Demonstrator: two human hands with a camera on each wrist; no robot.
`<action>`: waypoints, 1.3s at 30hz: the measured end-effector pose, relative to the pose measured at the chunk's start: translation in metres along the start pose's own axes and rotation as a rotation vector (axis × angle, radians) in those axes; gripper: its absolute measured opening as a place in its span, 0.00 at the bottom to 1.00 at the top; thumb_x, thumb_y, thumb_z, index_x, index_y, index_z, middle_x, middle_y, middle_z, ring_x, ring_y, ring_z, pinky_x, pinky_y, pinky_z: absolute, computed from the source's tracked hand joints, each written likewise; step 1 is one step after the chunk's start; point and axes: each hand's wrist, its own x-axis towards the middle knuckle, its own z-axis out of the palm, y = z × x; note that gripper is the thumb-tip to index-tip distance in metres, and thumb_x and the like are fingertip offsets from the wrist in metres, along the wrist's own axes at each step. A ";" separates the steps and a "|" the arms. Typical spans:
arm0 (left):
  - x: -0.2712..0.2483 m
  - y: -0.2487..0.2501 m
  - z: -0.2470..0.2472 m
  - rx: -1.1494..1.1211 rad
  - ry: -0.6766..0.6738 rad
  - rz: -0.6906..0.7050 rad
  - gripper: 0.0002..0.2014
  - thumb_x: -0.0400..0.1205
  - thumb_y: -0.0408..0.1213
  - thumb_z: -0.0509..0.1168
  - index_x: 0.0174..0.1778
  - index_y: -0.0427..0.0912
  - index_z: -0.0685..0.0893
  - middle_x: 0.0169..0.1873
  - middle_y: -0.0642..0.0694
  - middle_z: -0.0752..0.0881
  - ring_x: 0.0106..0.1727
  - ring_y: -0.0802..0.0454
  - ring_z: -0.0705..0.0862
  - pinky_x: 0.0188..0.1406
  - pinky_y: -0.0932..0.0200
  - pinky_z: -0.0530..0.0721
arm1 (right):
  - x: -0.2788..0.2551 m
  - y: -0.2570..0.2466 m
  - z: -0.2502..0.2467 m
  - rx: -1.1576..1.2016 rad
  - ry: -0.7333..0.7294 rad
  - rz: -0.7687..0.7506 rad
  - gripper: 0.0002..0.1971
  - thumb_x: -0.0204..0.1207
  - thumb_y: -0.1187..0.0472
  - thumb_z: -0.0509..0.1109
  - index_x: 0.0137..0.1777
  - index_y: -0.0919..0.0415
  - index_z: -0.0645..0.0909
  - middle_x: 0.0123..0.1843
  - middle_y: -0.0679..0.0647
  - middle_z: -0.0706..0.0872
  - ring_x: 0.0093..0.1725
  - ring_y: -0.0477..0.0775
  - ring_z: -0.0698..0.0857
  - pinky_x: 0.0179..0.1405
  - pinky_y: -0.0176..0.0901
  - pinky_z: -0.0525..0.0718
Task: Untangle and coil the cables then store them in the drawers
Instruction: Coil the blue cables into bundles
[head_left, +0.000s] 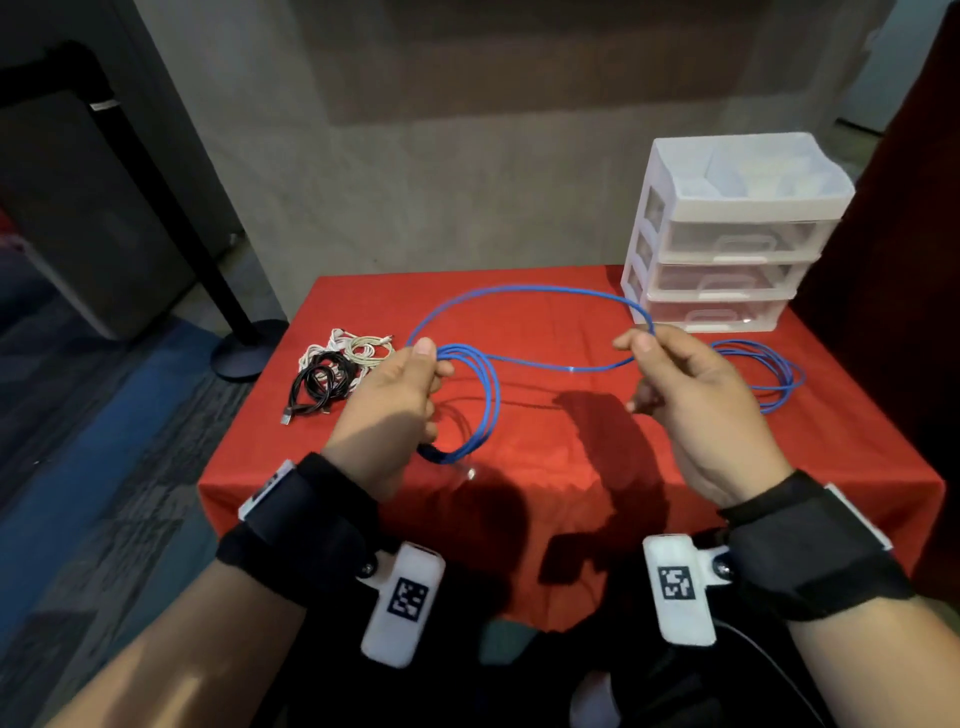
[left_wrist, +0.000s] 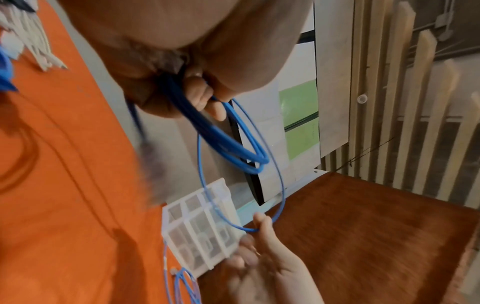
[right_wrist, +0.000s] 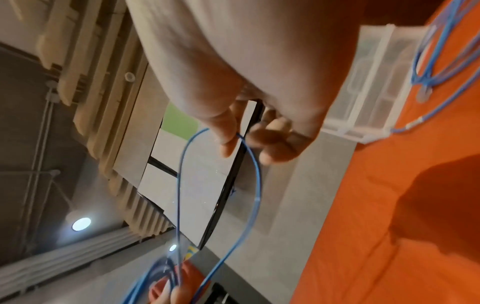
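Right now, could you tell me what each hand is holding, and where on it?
Both hold one blue cable: the left hand grips its coiled loops, the right hand pinches the loose strand.

**Both hands raised, each gripping with curled fingers**

The left hand (head_left: 396, 402) is reaching forward, thumb up and fingers (left_wrist: 205, 96) curling tightly round several loops of the blue cable (head_left: 488, 395), which are hanging below those fingers. The right hand (head_left: 691, 395) is holding level with it, well apart, thumb and forefinger pinching a single strand just at the fingers (right_wrist: 228, 131), the remaining fingers loosely curling beneath. Both forearms are stretching forward side by side. Each wrist is wearing a black strap carrying a white camera block on its inner side.
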 end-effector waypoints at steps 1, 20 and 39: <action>0.004 -0.003 -0.006 0.026 -0.006 0.003 0.16 0.93 0.46 0.54 0.45 0.42 0.79 0.25 0.56 0.68 0.21 0.60 0.61 0.15 0.69 0.61 | 0.003 0.001 -0.005 -0.020 -0.005 0.015 0.09 0.88 0.60 0.67 0.50 0.54 0.89 0.29 0.53 0.71 0.29 0.49 0.69 0.37 0.44 0.80; 0.027 -0.011 -0.043 0.519 0.133 0.328 0.20 0.90 0.49 0.59 0.42 0.36 0.83 0.30 0.42 0.75 0.29 0.54 0.69 0.34 0.52 0.69 | 0.008 0.007 -0.014 0.056 -0.129 0.264 0.15 0.83 0.77 0.59 0.60 0.64 0.84 0.34 0.58 0.81 0.17 0.46 0.65 0.20 0.36 0.66; 0.015 0.001 -0.014 -0.075 0.227 0.143 0.17 0.92 0.47 0.56 0.36 0.51 0.75 0.26 0.53 0.64 0.24 0.58 0.60 0.20 0.61 0.61 | -0.016 0.023 0.008 -0.394 -0.415 0.050 0.07 0.87 0.67 0.67 0.46 0.64 0.80 0.39 0.67 0.87 0.32 0.49 0.82 0.34 0.40 0.79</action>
